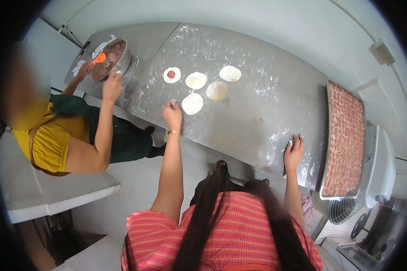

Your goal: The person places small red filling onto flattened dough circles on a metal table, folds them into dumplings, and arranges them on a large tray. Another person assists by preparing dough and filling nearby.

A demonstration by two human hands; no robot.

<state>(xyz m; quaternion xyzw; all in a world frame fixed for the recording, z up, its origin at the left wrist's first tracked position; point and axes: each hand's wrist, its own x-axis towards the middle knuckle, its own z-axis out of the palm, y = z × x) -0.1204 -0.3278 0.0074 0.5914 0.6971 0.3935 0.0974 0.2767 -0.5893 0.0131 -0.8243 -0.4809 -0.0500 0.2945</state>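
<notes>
On the floured steel table (257, 113), my left hand (172, 114) is at the near edge beside a flat dough round (192, 104). Its fingers are pinched together around something small and pale that I cannot make out. My right hand (294, 155) lies on the table near its front edge, fingers slightly apart, holding nothing. Three more bare dough rounds are a little farther off: one (196, 81), another (216, 91) and a third (230, 73). At the left of the group, a dough round (167, 77) carries a ball of reddish filling (171, 74).
A large tray (322, 180) packed with rows of small pinkish pieces stands along the table's right end, a white machine (380, 162) beside it. At the far left a co-worker in yellow holds an orange spoon (99, 58) over a metal pot (127, 58) of ground filling.
</notes>
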